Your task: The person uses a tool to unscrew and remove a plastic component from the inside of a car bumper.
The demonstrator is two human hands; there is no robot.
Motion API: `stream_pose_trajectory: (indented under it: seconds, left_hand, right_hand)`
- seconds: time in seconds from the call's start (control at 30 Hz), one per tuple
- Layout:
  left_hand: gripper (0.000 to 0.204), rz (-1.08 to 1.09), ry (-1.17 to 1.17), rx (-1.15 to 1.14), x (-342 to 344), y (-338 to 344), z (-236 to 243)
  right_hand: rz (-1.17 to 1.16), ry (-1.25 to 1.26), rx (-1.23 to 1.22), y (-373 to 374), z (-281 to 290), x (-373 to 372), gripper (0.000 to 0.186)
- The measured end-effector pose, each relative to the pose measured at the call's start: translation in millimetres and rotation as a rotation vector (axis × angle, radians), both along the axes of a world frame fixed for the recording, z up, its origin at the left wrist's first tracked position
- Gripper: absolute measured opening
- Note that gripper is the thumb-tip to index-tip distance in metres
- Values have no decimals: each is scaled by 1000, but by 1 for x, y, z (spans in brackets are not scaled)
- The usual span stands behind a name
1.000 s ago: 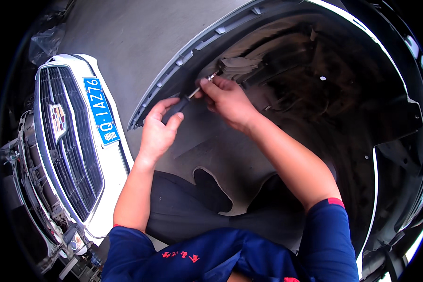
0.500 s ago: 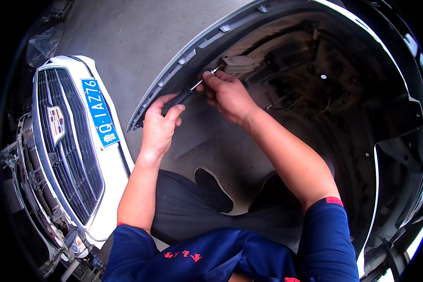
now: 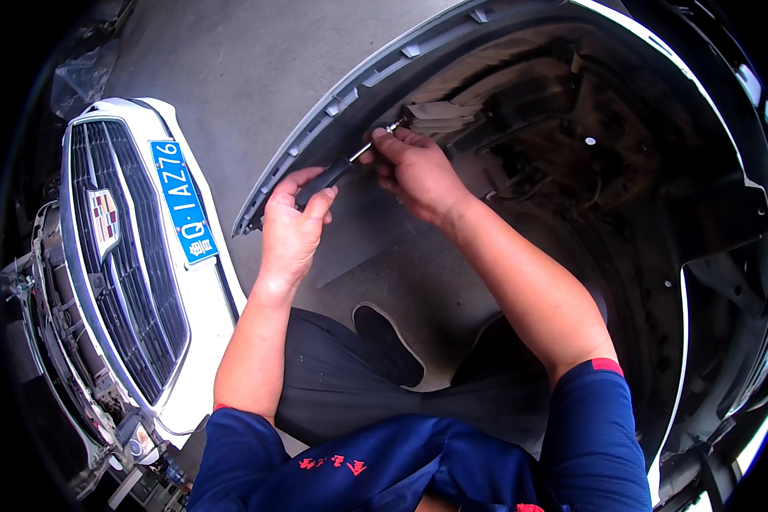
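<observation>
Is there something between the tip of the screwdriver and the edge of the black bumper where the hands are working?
Nothing visible does. The left hand grips the screwdriver handle; the right hand pinches the shaft near its tip, right at the black bumper edge. The exact contact point is too small to tell.

We note one sign — a blue licence plate [image 3: 184,200], a long rectangle with white characters, fixed slantwise on a detached white front bumper [image 3: 198,282] lying at our left. Beside it on the dark grille [image 3: 132,282] — a shield-shaped badge [image 3: 104,222], multicoloured. No packages or screens seen.
</observation>
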State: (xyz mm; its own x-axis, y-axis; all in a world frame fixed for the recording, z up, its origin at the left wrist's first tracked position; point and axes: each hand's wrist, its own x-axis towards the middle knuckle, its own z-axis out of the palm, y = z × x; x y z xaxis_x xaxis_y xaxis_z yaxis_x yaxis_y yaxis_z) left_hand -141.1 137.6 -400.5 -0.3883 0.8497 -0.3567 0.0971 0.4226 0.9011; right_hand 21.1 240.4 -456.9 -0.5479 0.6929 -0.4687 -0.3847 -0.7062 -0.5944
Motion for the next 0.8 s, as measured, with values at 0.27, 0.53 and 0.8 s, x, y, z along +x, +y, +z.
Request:
stream_pose_trajectory:
  seconds: [0.27,0.53,0.8]
  left_hand:
    - [37,-4,162,-70,-14,-2,-15]
    - [45,-6,-11,3,-17,1,-27]
    - [48,-37,-1088,-402,-36,0,-26]
  right_hand:
    - [-65,-125,45,-2,-7,-9,24]
    - [39,-80,56,-8,-1,-8,25]
    - [195,-1,114,-20,1,-11,27]
